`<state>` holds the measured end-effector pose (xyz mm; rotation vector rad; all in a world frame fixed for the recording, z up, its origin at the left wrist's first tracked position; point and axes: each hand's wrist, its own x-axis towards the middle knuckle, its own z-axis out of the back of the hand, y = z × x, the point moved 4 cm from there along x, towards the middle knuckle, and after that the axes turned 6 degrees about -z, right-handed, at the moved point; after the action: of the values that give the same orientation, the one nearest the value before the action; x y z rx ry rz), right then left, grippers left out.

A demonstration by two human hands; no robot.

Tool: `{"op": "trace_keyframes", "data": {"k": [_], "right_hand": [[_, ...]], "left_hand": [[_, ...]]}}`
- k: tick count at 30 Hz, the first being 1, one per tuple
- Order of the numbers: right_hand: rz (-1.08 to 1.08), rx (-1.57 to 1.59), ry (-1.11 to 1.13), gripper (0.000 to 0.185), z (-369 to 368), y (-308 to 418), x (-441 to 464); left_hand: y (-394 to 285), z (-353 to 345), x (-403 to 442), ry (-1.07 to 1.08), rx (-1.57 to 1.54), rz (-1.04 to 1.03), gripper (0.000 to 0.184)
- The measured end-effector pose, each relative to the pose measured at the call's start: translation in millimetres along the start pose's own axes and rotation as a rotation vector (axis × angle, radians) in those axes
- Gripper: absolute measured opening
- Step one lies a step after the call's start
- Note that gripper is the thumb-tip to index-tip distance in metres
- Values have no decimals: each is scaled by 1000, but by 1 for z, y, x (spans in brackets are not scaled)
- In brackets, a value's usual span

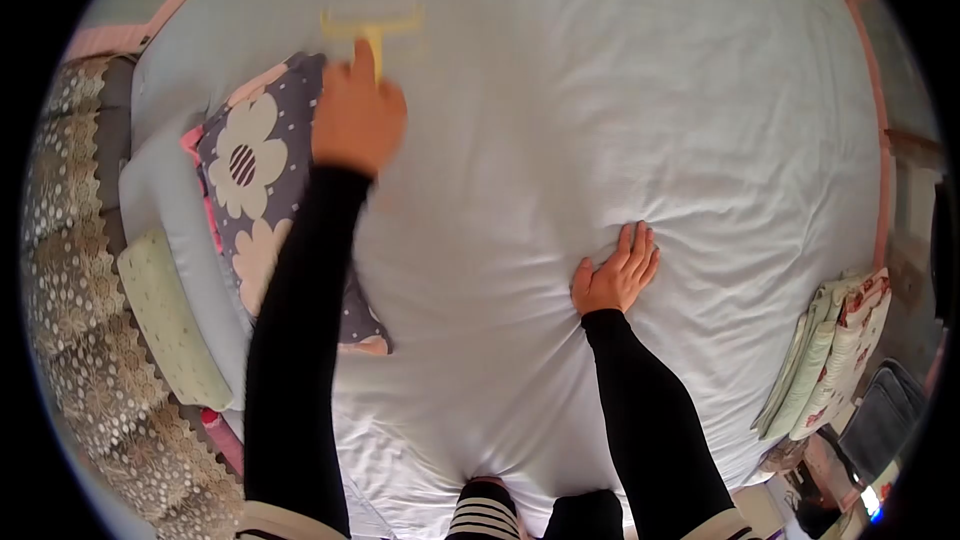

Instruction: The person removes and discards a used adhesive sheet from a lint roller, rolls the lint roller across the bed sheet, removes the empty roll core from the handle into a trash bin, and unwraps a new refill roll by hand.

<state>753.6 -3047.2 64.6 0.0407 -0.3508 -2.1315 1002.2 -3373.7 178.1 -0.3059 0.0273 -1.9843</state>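
My left hand is closed around the handle of a yellow T-shaped tool, with the index finger stretched along it. Motion blurs the tool's wide head, so its exact kind is unclear. Under and beside my left forearm lies a grey pillow with large cream flowers and pink edging, partly hidden by the sleeve. My right hand presses palm down on the pale bed sheet, its fingers stretched out. Creases in the cloth spread from around that hand.
A light green bolster lies at the left edge, beside a lace-trimmed patterned cover. Folded bedding is stacked at the right edge. Pink trim borders the bed. My knees are at the near edge.
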Motion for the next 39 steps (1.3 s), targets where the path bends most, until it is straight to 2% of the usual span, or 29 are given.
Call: {"op": "trace_keyframes", "data": {"k": [2,3,5,9,11,14,15,17,19,21,23,28,33,36,39], "right_hand": [[-1,-4,1,81,0,-1,-1],[-6,-3,-1,80,-1,-3,-3],[-5,1,-11,80,-3,-4,-2],[6,-1,-38,79,-3,-5,-1],[5,1,-24,78,-2,-3,-1],[-8,9,-3,78,-1,-4,-1],[-8,8,-10,78,-1,-3,0],[-2,1,-20,79,-1,-3,-1],[4,-2,-24,79,-1,-3,0],[9,-12,-20,80,-1,-2,-1],[14,-26,-14,80,2,0,-1],[28,-30,-14,81,3,2,-2],[27,-44,-16,82,2,3,-1],[37,-54,-10,82,2,3,-4],[18,-62,-7,81,0,5,-3]], "left_hand": [[9,-19,90,106,-89,32,54],[15,-35,128,42,-116,-23,50],[19,-72,191,15,-121,11,36],[-9,-92,209,67,-75,-12,28],[-18,-101,188,86,-113,-62,31],[-40,-82,90,94,-227,29,32],[-52,-64,54,201,-223,86,40],[-65,-45,-28,260,-193,126,53],[-84,-23,-112,211,-236,145,56],[-103,-1,-176,329,-283,239,57],[-116,13,-233,341,-336,297,59],[-127,20,-336,296,-385,286,60],[-92,11,-342,3,-321,191,54],[-51,-13,-271,-106,-311,270,48],[-19,-44,-198,-219,-206,190,50]]}}
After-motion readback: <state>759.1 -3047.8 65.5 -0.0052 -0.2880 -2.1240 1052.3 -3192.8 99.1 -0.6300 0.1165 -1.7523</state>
